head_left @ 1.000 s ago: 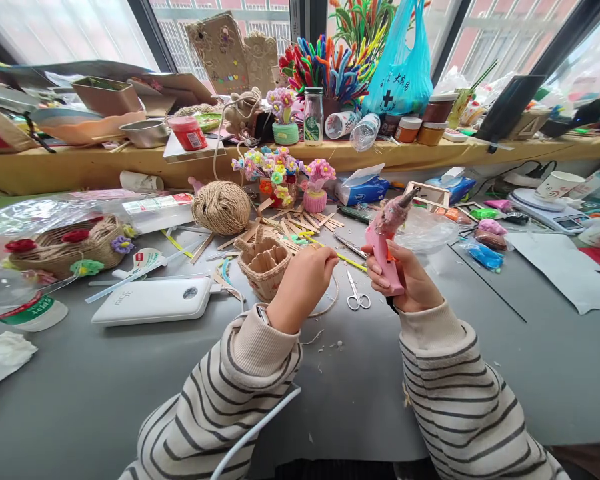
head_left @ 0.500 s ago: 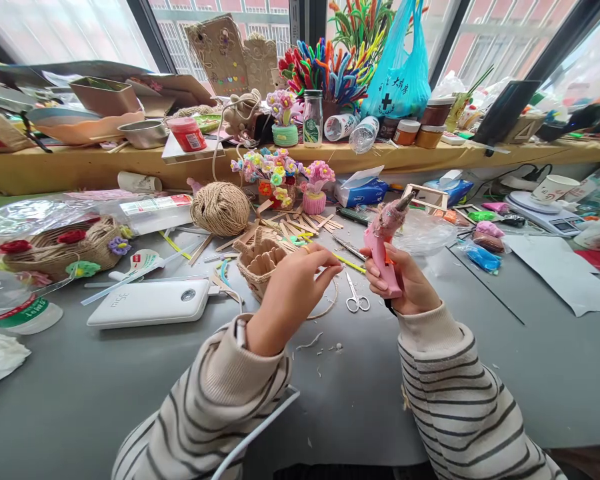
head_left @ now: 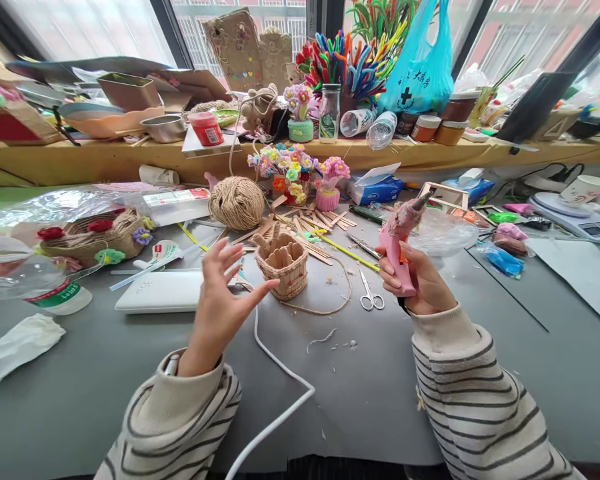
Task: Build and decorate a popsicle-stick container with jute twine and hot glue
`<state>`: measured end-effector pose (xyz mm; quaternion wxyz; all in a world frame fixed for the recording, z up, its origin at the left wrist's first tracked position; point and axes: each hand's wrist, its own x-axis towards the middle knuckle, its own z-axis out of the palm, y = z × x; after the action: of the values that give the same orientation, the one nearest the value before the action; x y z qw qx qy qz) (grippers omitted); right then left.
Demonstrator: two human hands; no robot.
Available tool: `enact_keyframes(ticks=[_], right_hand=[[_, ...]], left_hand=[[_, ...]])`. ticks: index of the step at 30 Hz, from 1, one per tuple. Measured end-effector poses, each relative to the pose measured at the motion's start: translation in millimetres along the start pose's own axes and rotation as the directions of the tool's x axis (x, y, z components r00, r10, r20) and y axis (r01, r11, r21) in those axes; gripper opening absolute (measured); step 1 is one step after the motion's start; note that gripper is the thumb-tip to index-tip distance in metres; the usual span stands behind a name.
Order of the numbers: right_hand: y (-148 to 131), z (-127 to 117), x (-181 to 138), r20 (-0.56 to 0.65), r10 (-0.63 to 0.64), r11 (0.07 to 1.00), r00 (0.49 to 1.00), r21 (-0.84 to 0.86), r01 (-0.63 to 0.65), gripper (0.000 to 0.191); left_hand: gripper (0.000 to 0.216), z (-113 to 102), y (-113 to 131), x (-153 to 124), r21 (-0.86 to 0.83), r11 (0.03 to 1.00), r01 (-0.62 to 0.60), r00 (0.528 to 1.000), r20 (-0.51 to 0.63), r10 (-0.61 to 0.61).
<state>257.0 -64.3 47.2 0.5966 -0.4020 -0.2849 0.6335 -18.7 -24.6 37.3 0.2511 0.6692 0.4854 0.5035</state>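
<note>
My right hand [head_left: 423,283] is wrapped round the handle of a pink hot glue gun [head_left: 397,243], its dark nozzle tilted up and to the right. Open, with fingers spread and nothing in it, my left hand [head_left: 225,300] hovers left of a small basket [head_left: 283,270] made of wooden sticks and twine. The left thumb points toward that basket; I cannot tell whether it touches. From the basket a strand of twine [head_left: 347,293] curves over the table. Small scissors [head_left: 370,293] lie between the basket and the glue gun.
A twine ball [head_left: 237,203] and loose wooden sticks [head_left: 325,220] lie behind the basket. At left are a white power bank [head_left: 160,293], its cable [head_left: 280,363] running forward, and a flower-trimmed twine basket [head_left: 90,243]. White paper [head_left: 575,273] and a scale [head_left: 575,213] are at right.
My left hand has moved left, away from in front of the basket, and its fingers have spread from a pinch. The glue gun stays in my right hand. The view has shifted slightly left.
</note>
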Motion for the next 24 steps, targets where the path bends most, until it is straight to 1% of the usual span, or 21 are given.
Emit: enact_keyframes(ticks=[2,4,7,12,14,16,18,20,22,24], right_hand=[[1.1,-0.2,0.3,-0.007,-0.002,1.000,1.000,-0.009,0.002,0.031],[2.2,-0.2,0.6,-0.012,-0.003,1.000,1.000,-0.017,0.003,0.030],[3.4,0.0,1.0,-0.017,-0.004,1.000,1.000,-0.029,0.003,0.030],[4.2,0.7,0.4,-0.029,-0.022,0.999,0.999,-0.040,0.021,0.031],[4.6,1.5,-0.5,-0.059,-0.077,0.995,0.995,-0.069,0.073,0.031],[5.8,2.3,-1.7,-0.110,-0.186,0.974,0.976,-0.151,0.169,0.032],[7.9,2.6,-3.0,-0.173,-0.336,0.917,0.926,-0.285,0.280,0.031],[11.1,2.1,-4.6,-0.230,-0.483,0.823,0.845,-0.449,0.348,0.028],[14.9,1.4,-6.3,-0.260,-0.598,0.702,0.758,-0.626,0.340,0.026],[19.0,2.0,-7.8,-0.237,-0.703,0.544,0.670,-0.787,0.292,0.026]], left_hand=[[0.085,8.2,-9.2,-0.9,-0.011,0.999,0.034,0.997,0.070,-0.033],[0.085,15.3,-12.7,-0.2,-0.034,0.998,0.058,0.993,0.107,-0.054],[0.084,21.6,-12.8,2.1,-0.056,0.996,0.068,0.993,0.104,-0.062],[0.082,23.2,-8.0,6.1,-0.094,0.993,0.071,0.996,0.066,-0.065],[0.081,23.3,-3.1,9.2,-0.126,0.982,0.141,0.988,0.075,-0.132],[0.081,24.3,2.6,13.1,-0.173,0.946,0.275,0.957,0.140,-0.252],[0.081,27.0,6.9,16.8,-0.204,0.886,0.416,0.900,0.231,-0.369],[0.081,31.1,8.3,19.1,-0.208,0.847,0.490,0.857,0.292,-0.424],[0.080,35.8,7.1,19.6,-0.206,0.838,0.505,0.848,0.301,-0.437],[0.079,39.8,4.8,18.5,-0.231,0.833,0.503,0.851,0.302,-0.430]])
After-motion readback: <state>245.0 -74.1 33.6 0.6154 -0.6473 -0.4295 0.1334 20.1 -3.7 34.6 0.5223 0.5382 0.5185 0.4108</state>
